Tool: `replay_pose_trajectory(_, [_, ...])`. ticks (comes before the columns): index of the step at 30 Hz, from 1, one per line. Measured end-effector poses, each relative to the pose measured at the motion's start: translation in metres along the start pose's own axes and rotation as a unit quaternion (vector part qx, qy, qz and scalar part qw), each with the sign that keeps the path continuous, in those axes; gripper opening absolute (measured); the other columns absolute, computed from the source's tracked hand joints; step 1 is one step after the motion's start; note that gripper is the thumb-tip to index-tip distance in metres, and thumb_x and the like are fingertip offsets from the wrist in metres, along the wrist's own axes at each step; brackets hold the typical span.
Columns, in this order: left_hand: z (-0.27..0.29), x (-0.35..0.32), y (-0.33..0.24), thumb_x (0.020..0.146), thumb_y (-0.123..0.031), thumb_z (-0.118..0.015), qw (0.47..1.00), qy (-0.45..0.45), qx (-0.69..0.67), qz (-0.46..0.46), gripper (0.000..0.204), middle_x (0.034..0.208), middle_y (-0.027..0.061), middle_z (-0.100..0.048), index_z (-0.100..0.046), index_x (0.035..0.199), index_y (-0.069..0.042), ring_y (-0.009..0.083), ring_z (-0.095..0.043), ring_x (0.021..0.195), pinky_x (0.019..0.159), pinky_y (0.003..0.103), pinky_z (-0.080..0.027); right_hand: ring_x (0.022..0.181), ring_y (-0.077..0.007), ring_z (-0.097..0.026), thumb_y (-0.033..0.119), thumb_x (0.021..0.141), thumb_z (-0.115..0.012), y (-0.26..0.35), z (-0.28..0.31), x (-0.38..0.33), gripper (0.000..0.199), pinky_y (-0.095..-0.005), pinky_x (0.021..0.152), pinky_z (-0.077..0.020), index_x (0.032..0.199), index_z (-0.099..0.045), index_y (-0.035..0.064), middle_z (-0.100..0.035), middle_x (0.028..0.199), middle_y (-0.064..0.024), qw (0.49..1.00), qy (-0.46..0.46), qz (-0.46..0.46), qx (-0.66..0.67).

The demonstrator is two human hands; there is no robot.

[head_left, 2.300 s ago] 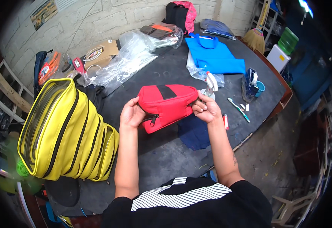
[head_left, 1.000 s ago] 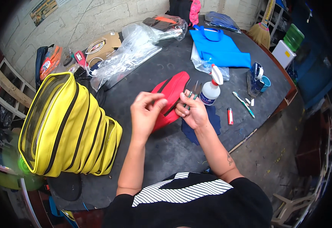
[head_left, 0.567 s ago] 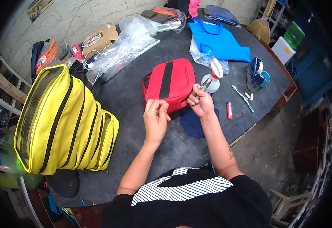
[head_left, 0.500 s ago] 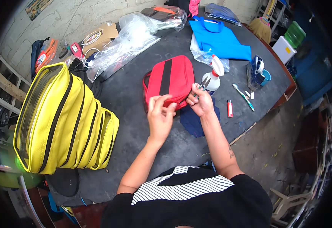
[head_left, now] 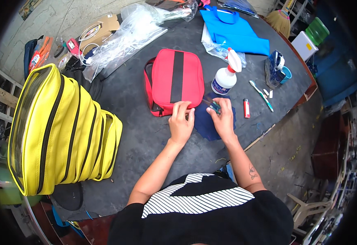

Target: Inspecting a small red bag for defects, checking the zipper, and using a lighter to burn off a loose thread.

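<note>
Head view: a red bag (head_left: 174,79) with one black stripe lies flat near the middle of the dark surface (head_left: 137,134), its strap looped along its left side. The left hand (head_left: 181,124) presses its fingertips on the bag's near edge, close to the corner where the strap joins; whether it pinches a zip pull there cannot be told. The right hand (head_left: 222,118), just beside it, is closed on a small greenish tool (head_left: 214,106) over a dark blue cloth (head_left: 207,122) that touches the bag's near edge. The step in hand looks like work on the bag's near seam or zip; the next move would call for a steady left-hand hold while the tool comes to the edge.

Around it: one white spray bottle (head_left: 226,77) beside the bag's right side, one red lighter (head_left: 246,108), one toothbrush (head_left: 261,95), one blue cup (head_left: 285,74) toward the right edge, one blue tote (head_left: 235,30) at the far edge, clear plastic wrap (head_left: 125,36) at the far left, and one big yellow zipped bag (head_left: 60,130) at the left edge.
</note>
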State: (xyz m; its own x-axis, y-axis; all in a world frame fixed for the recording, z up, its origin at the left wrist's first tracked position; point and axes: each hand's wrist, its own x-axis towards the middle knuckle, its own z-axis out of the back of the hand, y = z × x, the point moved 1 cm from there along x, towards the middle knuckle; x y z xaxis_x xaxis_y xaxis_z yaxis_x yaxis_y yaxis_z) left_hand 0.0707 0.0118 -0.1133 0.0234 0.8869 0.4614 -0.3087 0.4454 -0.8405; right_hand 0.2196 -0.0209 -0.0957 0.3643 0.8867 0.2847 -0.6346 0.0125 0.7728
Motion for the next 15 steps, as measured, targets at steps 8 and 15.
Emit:
replay_pose_trajectory(8, [-0.007, -0.006, 0.018, 0.080, 0.002, -0.063, 0.996, -0.027, 0.048, -0.070, 0.007, 0.096, 0.0112, -0.057, -0.063, 0.086, -0.001, 0.0240, -0.064, 0.073, 0.064, 0.032, -0.053, 0.071, -0.0266, -0.060, 0.009, 0.071, -0.073, 0.003, -0.007, -0.018, 0.029, -0.0370, 0.062, -0.0476, 0.098, -0.062, 0.0054, -0.057, 0.080, -0.0092, 0.996, -0.004, 0.074, -0.044])
replay_pose_trajectory(15, [-0.010, -0.009, 0.021, 0.082, 0.006, -0.059, 0.999, -0.013, -0.029, -0.015, 0.010, 0.106, 0.0139, -0.054, -0.060, 0.092, 0.004, 0.0195, -0.065, 0.080, 0.069, 0.029, -0.055, 0.071, -0.0281, -0.061, 0.009, 0.071, -0.072, 0.002, -0.014, -0.016, 0.020, -0.0366, 0.062, -0.0476, 0.089, -0.064, 0.0033, -0.058, 0.077, -0.0085, 0.989, -0.033, 0.136, -0.055])
